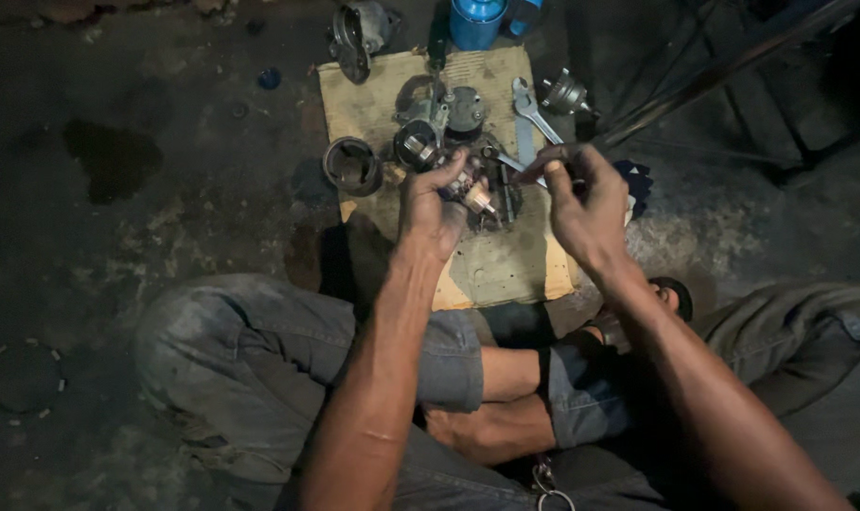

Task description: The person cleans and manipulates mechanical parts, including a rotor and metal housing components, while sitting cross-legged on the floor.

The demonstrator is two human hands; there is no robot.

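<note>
Cardboard sheet is my landmark: above its middle my left hand grips a small greasy metal assembly, while my right hand pinches some tiny part I can't identify. I judge fitting underway; alignment comes next. Wrench lies on the cardboard's far edge.

At the far edge of the scene, just beyond the flattened cardboard sheet, stands a blue cylindrical container with a paler, shiny top, cut off by the upper edge of the view. Touching it on its right is a second blue container, darker and mostly out of view. The cardboard sheet itself is tan, roughly rectangular and oil-stained, lying flat on the dark floor; no labels, signs or screens can be made out.
</note>
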